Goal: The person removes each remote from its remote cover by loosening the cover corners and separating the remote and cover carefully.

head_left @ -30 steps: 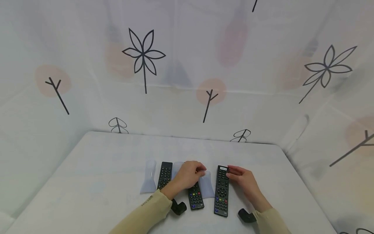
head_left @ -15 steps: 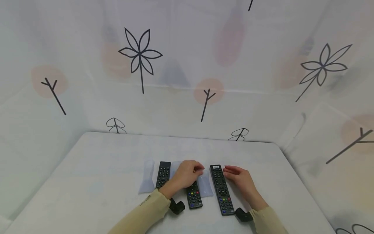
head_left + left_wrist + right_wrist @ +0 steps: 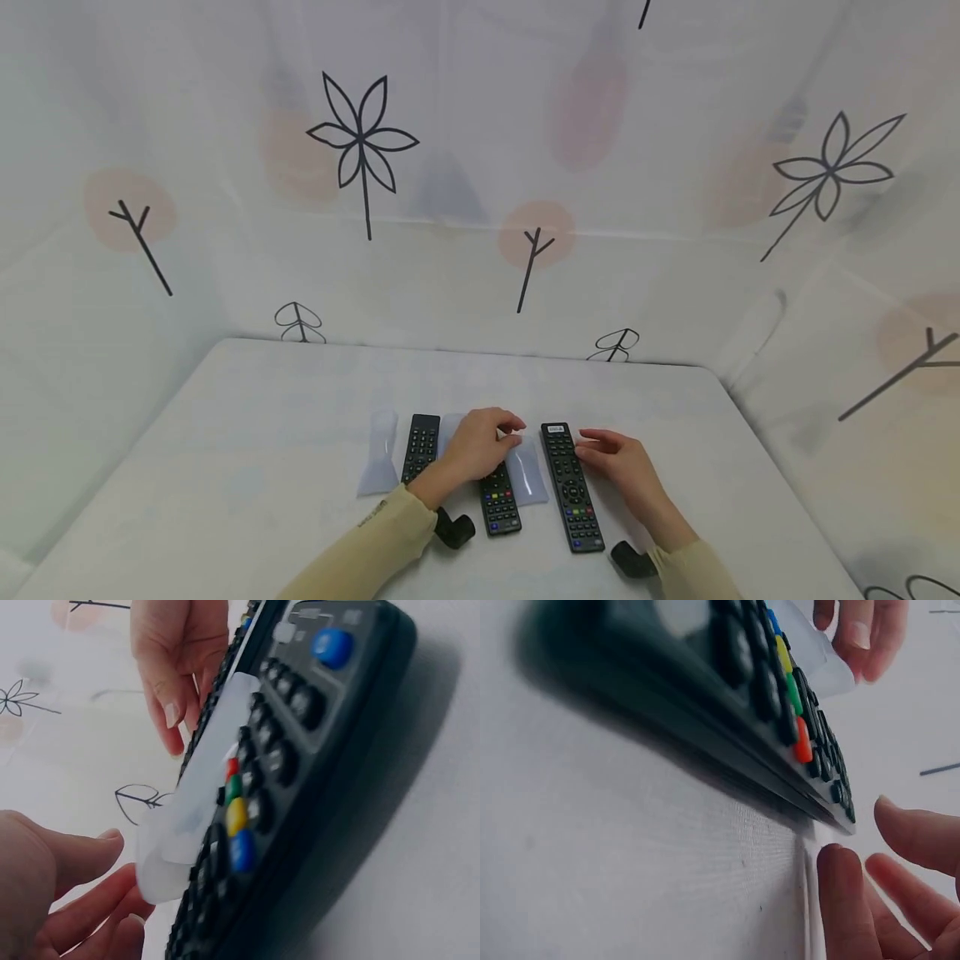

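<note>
Remote: now turned, lying straight beside the others.
Right hand: fingers loose, touching it.
Left hand: pinching clear sleeve.

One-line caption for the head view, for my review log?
Left hand pinches a clear sleeve over the middle remote; right hand touches the right remote.

three remotes side by side on the table, left remote, middle remote under left hand, right remote beside right hand, clear sleeve leftmost

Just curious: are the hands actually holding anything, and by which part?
The left hand pinches the clear sleeve at its far end; the right hand holds nothing.
</note>
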`<state>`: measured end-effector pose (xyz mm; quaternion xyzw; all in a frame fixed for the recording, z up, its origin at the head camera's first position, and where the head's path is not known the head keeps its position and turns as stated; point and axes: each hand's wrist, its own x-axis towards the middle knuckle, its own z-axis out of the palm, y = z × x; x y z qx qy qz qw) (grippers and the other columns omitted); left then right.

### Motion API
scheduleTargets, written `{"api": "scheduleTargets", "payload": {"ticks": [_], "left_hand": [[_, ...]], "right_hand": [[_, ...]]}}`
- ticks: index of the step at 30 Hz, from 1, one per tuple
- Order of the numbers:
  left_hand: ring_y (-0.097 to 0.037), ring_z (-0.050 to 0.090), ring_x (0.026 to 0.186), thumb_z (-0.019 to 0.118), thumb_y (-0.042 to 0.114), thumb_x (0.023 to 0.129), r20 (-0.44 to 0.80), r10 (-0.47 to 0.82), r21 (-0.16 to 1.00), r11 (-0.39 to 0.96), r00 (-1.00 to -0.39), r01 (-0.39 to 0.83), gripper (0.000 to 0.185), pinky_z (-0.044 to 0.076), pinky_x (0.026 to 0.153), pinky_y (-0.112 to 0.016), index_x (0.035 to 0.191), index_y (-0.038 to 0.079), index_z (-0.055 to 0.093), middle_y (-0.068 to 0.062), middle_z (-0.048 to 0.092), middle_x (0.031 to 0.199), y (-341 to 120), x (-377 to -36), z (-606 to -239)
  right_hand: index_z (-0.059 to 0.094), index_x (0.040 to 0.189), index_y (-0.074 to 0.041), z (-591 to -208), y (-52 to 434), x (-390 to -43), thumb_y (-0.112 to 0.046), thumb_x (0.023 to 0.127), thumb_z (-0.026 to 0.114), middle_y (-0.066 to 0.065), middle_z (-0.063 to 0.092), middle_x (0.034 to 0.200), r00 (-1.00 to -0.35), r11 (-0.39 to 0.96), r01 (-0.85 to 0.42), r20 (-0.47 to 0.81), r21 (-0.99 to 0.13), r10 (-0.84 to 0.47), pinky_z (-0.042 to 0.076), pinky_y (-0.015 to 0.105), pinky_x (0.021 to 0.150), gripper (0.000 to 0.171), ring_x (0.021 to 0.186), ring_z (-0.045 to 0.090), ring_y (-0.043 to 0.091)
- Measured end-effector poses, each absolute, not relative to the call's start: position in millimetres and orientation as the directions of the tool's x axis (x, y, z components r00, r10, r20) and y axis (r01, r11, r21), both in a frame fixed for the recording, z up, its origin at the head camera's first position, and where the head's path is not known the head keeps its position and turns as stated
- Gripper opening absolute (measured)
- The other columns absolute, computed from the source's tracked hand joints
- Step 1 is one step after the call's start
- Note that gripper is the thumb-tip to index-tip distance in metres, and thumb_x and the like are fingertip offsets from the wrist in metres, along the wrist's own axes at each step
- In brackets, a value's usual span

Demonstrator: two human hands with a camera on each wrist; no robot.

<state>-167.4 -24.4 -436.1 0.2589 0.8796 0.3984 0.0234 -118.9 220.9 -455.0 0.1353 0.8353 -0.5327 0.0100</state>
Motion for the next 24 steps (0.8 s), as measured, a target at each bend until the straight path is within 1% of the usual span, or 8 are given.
{"api": "scheduleTargets", "payload": {"ticks": [4, 8, 12, 16, 19, 24], "left_hand": [[-0.006, 0.058, 0.081, 0.070, 0.014, 0.094, 0.215, 0.457, 0.705, 0.539, -0.863, 0.461, 0.015, 0.049, 0.073, -0.026, 0.108, 0.015, 0.075, 0.005, 0.069, 0.097, -29.5, -167.7, -432.3], [-0.005, 0.056, 0.075, 0.070, 0.013, 0.094, 0.296, 0.431, 0.688, 0.523, -0.852, 0.503, 0.009, 0.048, 0.068, -0.024, 0.102, 0.016, 0.074, 0.009, 0.068, 0.089, -39.0, -169.0, -425.6], [-0.005, 0.056, 0.073, 0.070, 0.013, 0.094, 0.368, 0.412, 0.651, 0.526, -0.833, 0.548, 0.008, 0.047, 0.065, -0.024, 0.099, 0.017, 0.074, 0.009, 0.067, 0.088, -54.2, -169.0, -415.2], [-0.007, 0.058, 0.076, 0.070, 0.012, 0.093, 0.420, 0.385, 0.603, 0.558, -0.822, 0.570, 0.007, 0.048, 0.066, -0.026, 0.098, 0.016, 0.074, 0.008, 0.067, 0.089, -76.0, -170.0, -406.0], [-0.008, 0.059, 0.078, 0.072, 0.012, 0.092, 0.442, 0.357, 0.574, 0.592, -0.823, 0.565, 0.006, 0.048, 0.067, -0.028, 0.097, 0.015, 0.074, 0.008, 0.068, 0.089, -96.4, -171.7, -401.7], [-0.010, 0.060, 0.080, 0.073, 0.010, 0.090, 0.445, 0.294, 0.535, 0.670, -0.846, 0.514, 0.009, 0.049, 0.069, -0.031, 0.096, 0.016, 0.074, 0.007, 0.069, 0.091, -136.7, -170.0, -397.9]], "right_hand": [[0.061, 0.132, 0.000, -450.1, 219.6, -112.2, -0.016, 0.090, 0.073, 0.015, 0.069, 0.117, -0.960, 0.362, 0.240, -0.163, -0.901, 0.229, 0.055, 0.034, 0.087, 0.046, 0.102, 0.067, 0.023], [0.060, 0.133, 0.000, -444.4, 218.7, -107.1, -0.010, 0.093, 0.067, 0.018, 0.065, 0.127, -0.959, 0.326, 0.220, -0.142, -0.919, 0.246, 0.055, 0.030, 0.086, 0.042, 0.109, 0.065, 0.024], [0.060, 0.132, 0.001, -440.6, 219.5, -104.2, -0.007, 0.094, 0.063, 0.018, 0.064, 0.128, -0.960, 0.308, 0.200, -0.123, -0.930, 0.252, 0.054, 0.026, 0.085, 0.039, 0.110, 0.064, 0.022], [0.061, 0.132, 0.000, -437.4, 222.3, -99.6, -0.008, 0.094, 0.064, 0.017, 0.065, 0.128, -0.960, 0.310, 0.197, -0.119, -0.930, 0.253, 0.053, 0.025, 0.086, 0.039, 0.110, 0.064, 0.020], [0.060, 0.134, -0.001, -433.8, 226.9, -95.7, -0.010, 0.095, 0.064, 0.016, 0.064, 0.129, -0.962, 0.329, 0.194, -0.112, -0.924, 0.250, 0.053, 0.025, 0.087, 0.040, 0.112, 0.064, 0.020], [0.060, 0.135, -0.003, -428.1, 238.1, -89.1, -0.015, 0.097, 0.065, 0.013, 0.064, 0.130, -0.965, 0.393, 0.179, -0.082, -0.902, 0.251, 0.050, 0.018, 0.087, 0.040, 0.112, 0.063, 0.014]]}}
